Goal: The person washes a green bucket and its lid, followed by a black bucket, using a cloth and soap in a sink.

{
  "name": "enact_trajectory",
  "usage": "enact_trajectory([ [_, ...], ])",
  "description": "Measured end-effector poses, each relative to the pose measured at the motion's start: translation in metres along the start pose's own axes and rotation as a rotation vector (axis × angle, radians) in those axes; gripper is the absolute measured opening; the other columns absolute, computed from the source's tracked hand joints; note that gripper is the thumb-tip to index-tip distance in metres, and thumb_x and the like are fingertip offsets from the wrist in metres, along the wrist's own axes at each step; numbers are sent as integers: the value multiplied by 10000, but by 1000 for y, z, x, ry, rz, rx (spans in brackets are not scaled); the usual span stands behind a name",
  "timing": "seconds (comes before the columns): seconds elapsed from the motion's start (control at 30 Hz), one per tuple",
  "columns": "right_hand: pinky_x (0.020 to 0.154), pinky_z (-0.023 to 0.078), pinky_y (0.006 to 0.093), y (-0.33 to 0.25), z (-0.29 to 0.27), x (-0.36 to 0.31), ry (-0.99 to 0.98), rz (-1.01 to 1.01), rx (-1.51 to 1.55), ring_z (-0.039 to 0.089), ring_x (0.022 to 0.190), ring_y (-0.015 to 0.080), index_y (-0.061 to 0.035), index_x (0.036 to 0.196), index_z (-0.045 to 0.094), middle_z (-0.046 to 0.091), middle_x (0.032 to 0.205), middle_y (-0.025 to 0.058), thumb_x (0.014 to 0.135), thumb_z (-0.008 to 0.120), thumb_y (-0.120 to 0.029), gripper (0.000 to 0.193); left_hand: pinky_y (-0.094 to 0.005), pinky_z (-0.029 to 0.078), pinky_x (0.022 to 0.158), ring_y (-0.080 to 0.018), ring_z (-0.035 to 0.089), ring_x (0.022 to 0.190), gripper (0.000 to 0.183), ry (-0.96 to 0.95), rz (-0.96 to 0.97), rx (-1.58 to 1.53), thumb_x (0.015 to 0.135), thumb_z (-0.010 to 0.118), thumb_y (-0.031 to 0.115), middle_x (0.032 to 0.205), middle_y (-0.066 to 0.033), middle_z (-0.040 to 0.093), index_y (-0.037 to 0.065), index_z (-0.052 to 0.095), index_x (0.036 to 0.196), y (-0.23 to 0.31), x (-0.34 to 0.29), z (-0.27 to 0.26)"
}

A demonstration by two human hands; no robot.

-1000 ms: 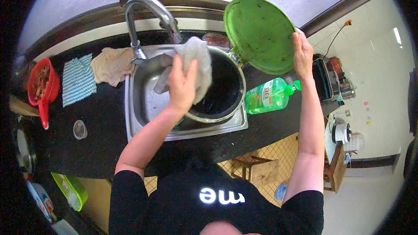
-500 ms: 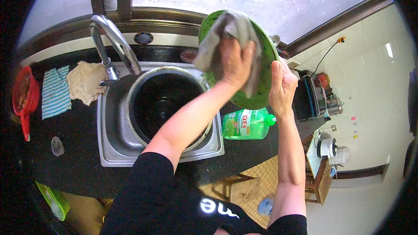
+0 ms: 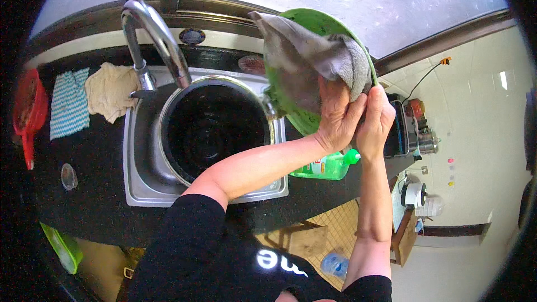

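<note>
A round green basin (image 3: 313,19) is held up, tilted, above the counter to the right of the sink. My right hand (image 3: 377,120) grips its right rim, thumb upward. My left hand (image 3: 337,114) is closed on a grey cloth (image 3: 330,59), which drapes over the inside of the basin and folds over the rim beside my right hand. The two hands are close together, and the left fingertips are partly covered by the cloth. Below them lies a green dish soap bottle (image 3: 330,169), partly hidden behind my left hand.
A large dark pot (image 3: 212,128) stands in the steel sink (image 3: 134,184) under a chrome faucet (image 3: 154,28). Left of it lie a beige cloth (image 3: 112,92), a striped cloth (image 3: 70,103) and a red strainer (image 3: 32,100). A window runs along the back.
My left hand has moved right with the grey cloth, from the basin's middle to its right rim. My right hand still grips that rim.
</note>
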State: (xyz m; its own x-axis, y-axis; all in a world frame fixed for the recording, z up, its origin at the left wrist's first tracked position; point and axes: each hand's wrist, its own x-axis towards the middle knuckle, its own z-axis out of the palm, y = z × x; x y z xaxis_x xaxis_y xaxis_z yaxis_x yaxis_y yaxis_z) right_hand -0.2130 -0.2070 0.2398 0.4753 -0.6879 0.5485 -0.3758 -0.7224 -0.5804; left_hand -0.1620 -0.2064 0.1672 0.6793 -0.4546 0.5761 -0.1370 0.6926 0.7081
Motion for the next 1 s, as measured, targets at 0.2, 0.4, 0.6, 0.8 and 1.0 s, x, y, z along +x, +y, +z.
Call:
enact_trajectory([
  [0.2, 763, 428, 257, 0, -2, -12, 36, -30, 35, 546, 830, 130, 61, 1032, 583, 618, 938, 97, 933, 451, -224, 329, -485, 198, 1026, -390, 384, 1158, 499, 152, -144, 85, 817, 522, 322, 1158, -242, 473, -20, 441, 1172, -42, 12, -7],
  [0.4, 734, 426, 227, -10, 13, -12, 20, -8, 168, 533, 806, 93, 47, 1045, 590, 626, 908, 68, 897, 534, -232, 320, -361, 334, 945, -341, 458, 1113, 520, 169, -707, -155, 915, 399, 403, 1217, -215, 474, -7, 401, 1235, -88, -2, -50],
  [0.6, 743, 420, 221, -7, 13, -15, 54, 74, 185, 528, 817, 84, 61, 1050, 589, 619, 938, 53, 907, 524, -237, 336, -342, 251, 1016, -291, 375, 1205, 509, 2, -601, -290, 904, 451, 281, 1279, -176, 420, 10, 324, 1316, -2, -54, -25],
  [0.8, 702, 399, 217, -15, 3, -14, 44, 12, 165, 490, 781, 83, 52, 948, 596, 584, 876, 35, 935, 468, -257, 334, -461, 164, 1042, -345, 372, 1197, 426, -275, 35, -70, 822, 505, 193, 1229, -179, 447, 37, 447, 1214, 11, -41, -33],
  [1.0, 746, 425, 277, -21, 6, -11, 26, -48, -22, 547, 795, 152, 73, 929, 591, 630, 924, 112, 946, 421, -220, 339, -417, 313, 962, -361, 474, 1058, 395, -598, 18, 18, 789, 533, 133, 1127, -191, 516, 28, 508, 1169, -5, -27, -62],
])
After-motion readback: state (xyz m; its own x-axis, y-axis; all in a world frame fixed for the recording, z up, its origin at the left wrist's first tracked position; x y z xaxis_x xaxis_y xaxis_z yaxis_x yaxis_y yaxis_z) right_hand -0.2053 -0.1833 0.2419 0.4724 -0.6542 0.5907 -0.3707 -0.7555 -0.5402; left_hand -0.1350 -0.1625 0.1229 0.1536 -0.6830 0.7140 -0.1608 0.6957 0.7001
